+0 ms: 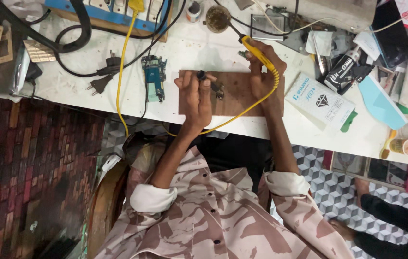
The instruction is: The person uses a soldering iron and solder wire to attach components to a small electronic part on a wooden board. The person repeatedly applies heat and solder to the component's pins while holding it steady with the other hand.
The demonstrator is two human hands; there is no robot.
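The right hand [261,72] has its grip closed around a yellow soldering iron [257,52], whose dark tip points toward the far edge of the desk [189,48], near a small round tin [218,18]. The yellow cord [242,112] of the iron runs down over the wrist and across the near edge of the desk. The left hand [197,93] rests on a brown wooden board [237,98] that lies close to the near edge, and its fingers pinch a small dark part [201,75]. Just beside this hand, on the board, sits a small metal component [219,91]. To the left of the board lies a blue circuit board [154,76], and further left two black plugs [105,72]. A white box [319,100] lies toward the right side of the desk.
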